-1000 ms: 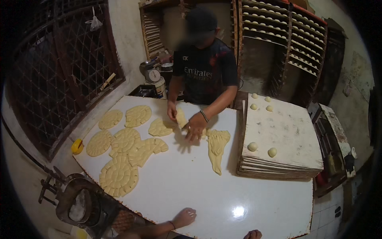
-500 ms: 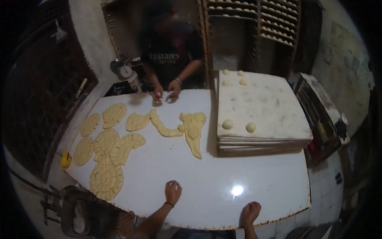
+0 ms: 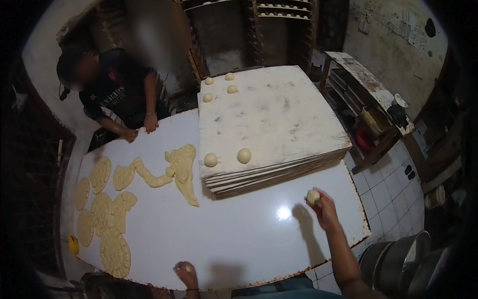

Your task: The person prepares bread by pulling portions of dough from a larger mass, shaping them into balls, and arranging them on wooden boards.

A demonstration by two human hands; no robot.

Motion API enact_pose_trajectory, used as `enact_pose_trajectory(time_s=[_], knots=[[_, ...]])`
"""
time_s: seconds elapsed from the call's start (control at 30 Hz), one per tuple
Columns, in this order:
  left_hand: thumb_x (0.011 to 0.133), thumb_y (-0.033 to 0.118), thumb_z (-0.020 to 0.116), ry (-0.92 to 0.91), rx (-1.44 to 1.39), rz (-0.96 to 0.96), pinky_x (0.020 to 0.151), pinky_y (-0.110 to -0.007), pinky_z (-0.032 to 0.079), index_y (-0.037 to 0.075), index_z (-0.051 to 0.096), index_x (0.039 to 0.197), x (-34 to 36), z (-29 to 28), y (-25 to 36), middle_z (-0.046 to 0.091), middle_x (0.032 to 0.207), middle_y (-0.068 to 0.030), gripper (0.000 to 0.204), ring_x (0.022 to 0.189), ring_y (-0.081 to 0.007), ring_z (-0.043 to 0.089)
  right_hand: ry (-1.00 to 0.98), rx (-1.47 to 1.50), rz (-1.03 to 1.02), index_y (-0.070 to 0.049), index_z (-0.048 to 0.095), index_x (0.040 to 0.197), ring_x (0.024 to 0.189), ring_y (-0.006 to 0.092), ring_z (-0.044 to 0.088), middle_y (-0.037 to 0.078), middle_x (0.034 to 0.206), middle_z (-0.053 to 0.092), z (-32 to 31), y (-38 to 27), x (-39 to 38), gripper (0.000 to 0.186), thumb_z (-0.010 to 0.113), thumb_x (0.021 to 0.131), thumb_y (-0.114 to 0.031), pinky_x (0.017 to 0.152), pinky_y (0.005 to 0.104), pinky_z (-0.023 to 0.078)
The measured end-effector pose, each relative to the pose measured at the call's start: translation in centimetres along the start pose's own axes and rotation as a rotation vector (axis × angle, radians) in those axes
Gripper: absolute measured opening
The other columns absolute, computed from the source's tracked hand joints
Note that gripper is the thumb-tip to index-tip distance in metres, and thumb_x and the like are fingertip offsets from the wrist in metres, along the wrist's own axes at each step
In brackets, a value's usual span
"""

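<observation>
A round dough ball [image 3: 313, 197] is held in the fingers of my right hand [image 3: 326, 212], raised over the right part of the white table [image 3: 239, 239]. My left hand [image 3: 186, 274] is curled closed at the near edge; something pale shows at its fingers, too small to name. On the stack of floured boards [image 3: 271, 119] sit dough balls, two near the front, one of them this ball [image 3: 244, 155], and several at the far left corner. Loose, wrinkled dough [image 3: 183, 169] lies left of the stack, joined to a dough strip [image 3: 152, 178].
Scored flat dough pieces [image 3: 114, 254] cover the table's left side, by a yellow object [image 3: 73, 244]. Across the table a person [image 3: 124, 94] rests both hands at the far edge. A shelf bench [image 3: 366, 84] stands right; metal pots [image 3: 398, 261] stand lower right.
The view has turned to the right. My right hand has moved up and forward from the near edge, and the dough ball in it now shows. My left hand is nearer the table's edge.
</observation>
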State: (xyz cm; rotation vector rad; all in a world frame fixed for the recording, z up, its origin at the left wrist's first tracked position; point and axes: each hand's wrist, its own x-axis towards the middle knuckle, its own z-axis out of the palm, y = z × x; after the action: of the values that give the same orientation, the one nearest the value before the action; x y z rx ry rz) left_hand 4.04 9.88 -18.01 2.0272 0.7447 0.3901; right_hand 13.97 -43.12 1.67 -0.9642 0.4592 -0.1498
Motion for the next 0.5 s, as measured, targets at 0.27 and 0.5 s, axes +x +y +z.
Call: enact_pose_trajectory(time_s=[0.27, 0.5], knots=[[0.078, -0.002, 0.057, 0.306, 0.359, 0.166, 0.082, -0.038, 0.045, -0.004, 0.056, 0.089, -3.1, 2.8, 7.2, 0.055, 0.098, -0.0161, 0.011, 0.088, -0.0284, 0.052, -0.233, -1.214, -0.875, -0.001, 0.057, 0.113, 0.099, 0.031, 0.059, 0.015, 0.108, 0.059, 5.9, -10.7, 13.0, 0.039, 0.065, 0.076, -0.009, 0.082, 0.0353, 0.05], [0.09, 0.01, 0.05, 0.121, -0.739, -0.211, 0.087, -0.03, 0.047, 0.0, 0.049, 0.115, -2.6, 6.6, 25.0, 0.054, 0.105, -0.0088, 0.027, 0.098, -0.0204, 0.054, -0.1, -1.402, -0.955, -0.004, 0.046, 0.129, 0.12, 0.0369, 0.043, 0.023, 0.131, 0.042, 4.7, -11.5, 13.6, 0.062, 0.071, 0.075, -0.024, 0.095, 0.0431, 0.039]])
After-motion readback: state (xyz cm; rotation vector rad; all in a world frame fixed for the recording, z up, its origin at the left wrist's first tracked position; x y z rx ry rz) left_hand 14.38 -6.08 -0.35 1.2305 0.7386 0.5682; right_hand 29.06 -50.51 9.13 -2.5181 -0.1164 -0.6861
